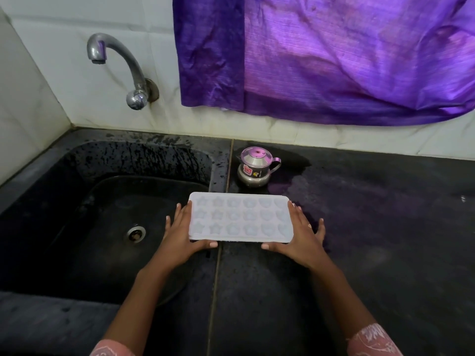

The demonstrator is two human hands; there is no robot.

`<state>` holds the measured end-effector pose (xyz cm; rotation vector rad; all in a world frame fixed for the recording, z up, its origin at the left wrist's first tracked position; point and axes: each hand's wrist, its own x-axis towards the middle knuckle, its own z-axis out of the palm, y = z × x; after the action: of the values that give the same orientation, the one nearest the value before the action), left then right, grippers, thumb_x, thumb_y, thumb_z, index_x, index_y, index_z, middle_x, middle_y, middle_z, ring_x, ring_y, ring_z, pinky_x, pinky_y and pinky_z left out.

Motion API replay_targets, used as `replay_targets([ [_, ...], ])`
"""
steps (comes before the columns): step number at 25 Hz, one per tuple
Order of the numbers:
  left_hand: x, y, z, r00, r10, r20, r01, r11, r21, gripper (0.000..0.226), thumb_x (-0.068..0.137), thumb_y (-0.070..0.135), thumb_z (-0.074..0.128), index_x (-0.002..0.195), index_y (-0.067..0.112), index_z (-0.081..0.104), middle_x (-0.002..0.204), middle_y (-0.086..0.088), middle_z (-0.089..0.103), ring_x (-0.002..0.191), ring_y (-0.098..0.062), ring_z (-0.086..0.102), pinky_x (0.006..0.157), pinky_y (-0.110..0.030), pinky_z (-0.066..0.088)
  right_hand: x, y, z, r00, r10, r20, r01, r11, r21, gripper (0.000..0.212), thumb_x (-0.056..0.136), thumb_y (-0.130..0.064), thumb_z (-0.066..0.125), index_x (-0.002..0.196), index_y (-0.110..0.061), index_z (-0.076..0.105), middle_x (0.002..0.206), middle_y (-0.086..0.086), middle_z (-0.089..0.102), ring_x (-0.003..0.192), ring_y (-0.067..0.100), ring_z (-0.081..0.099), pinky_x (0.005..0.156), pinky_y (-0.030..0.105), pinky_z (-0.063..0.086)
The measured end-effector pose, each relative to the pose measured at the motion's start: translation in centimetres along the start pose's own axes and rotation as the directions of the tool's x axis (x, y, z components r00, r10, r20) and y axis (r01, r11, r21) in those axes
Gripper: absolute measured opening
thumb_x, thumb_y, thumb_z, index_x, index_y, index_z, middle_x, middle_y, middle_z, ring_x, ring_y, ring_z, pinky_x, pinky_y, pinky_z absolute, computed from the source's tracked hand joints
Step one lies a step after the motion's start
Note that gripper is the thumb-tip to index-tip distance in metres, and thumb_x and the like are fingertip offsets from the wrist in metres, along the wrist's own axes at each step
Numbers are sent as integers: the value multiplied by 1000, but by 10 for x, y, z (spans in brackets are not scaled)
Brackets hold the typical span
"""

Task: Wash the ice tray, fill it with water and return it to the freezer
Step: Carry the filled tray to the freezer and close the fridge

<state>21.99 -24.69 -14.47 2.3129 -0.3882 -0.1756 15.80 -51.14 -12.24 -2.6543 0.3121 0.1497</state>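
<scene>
ice tray (pixel 240 217) underside hidden; resting on worktop (pixel 372 227) or lifted: cannot tell | water in cells: cannot tell | steel pot (pixel 257 164) beyond right hand (pixel 300 237): sticker (pixel 248 170) print too small to read | purple cloth (pixel 334 60) cut by top and right edges | sleeves (pixel 375 340) cut by bottom edge

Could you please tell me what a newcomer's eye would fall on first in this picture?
The pale ice tray stands out first, framed at its short ends by the left hand and right hand, where the black sink meets the counter. Above it, a bright purple curtain hangs over the white wall, right of the curved metal tap. A small steel pot stands just behind the tray.
</scene>
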Motion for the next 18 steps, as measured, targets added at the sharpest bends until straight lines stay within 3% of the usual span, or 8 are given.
replay_targets([
  [7, -43, -16, -28, 995, -70, -77, 69, 998, -12, 131, 44, 76, 50, 149, 17, -1, 158, 3, 2, 134, -1, -19, 112, -33, -14, -19, -40, 2, 997, -68, 26, 68, 998, 7, 122, 61, -70, 65, 147, -27, -10, 158, -5, -4, 144, 9, -5, 108, 50, -21],
  [10, -67, -22, -38, 986, -100, -133, 101, 995, 3, 130, 45, 77, 49, 149, 16, -2, 155, 8, -3, 135, -2, -20, 108, -27, -17, -25, -57, 7, 992, -121, 40, 122, 993, -7, 122, 61, -68, 66, 147, -27, -10, 158, -5, -3, 144, 9, -4, 108, 49, -21],
  [18, -142, -39, -55, 916, -281, -287, 284, 958, -34, 125, 50, 77, 49, 147, 22, -7, 151, 16, -9, 137, -3, -22, 110, -27, -19, -26, -103, 32, 918, -378, 118, 374, 926, 60, 123, 59, -61, 73, 147, -28, -6, 158, -6, 3, 144, 8, -2, 108, 47, -22],
])
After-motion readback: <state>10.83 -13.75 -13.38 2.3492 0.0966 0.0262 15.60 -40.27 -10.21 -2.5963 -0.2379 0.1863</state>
